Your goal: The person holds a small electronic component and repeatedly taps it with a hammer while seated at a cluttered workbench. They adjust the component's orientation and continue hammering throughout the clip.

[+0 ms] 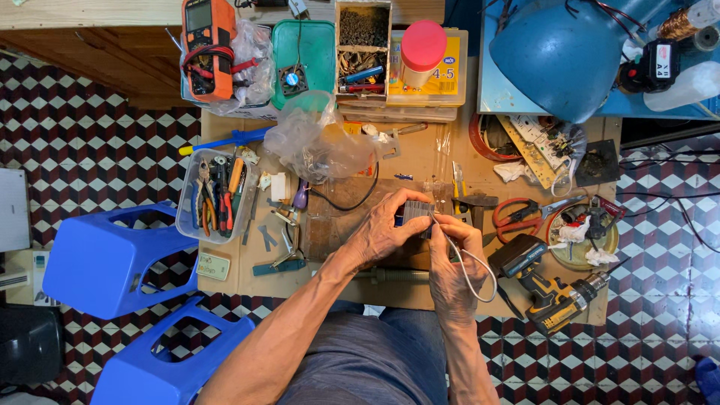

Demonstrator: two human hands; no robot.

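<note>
Mostly hidden, small grey block (417,213), left hand (384,229), right hand (454,264) gripping.

Packages, labels and a screen along the worktop's far edge

We see an orange multimeter (208,46) with a grey screen, a yellow-labelled clear plastic box (435,82) under a red-capped jar (421,52), and a crumpled clear bag (319,139).

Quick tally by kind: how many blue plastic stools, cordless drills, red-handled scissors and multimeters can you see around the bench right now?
Blue plastic stools: 2
Cordless drill: 1
Red-handled scissors: 1
Orange multimeter: 1
Total: 5
</note>
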